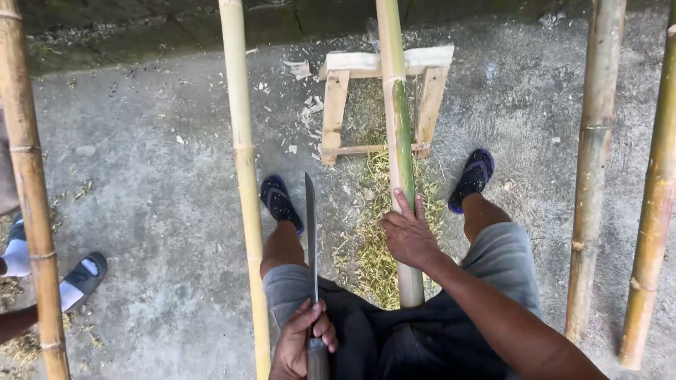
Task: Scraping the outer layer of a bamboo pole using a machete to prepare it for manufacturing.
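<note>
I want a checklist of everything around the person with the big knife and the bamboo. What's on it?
Surface: grey concrete floor, rough and stained.
Job's things: long knife, blade pointing away from the person; bamboo pole, partly green, lying over a small wooden stand.
Clutter: pale shavings piled between the feet; wood chips by the stand.
Grips: left hand closed around the knife handle; right hand pressed on the bamboo pole.
Cables: nothing seen.
Surroundings: more bamboo poles on both sides; another person's sandalled foot at the left edge; a dark wall base along the top.
</note>
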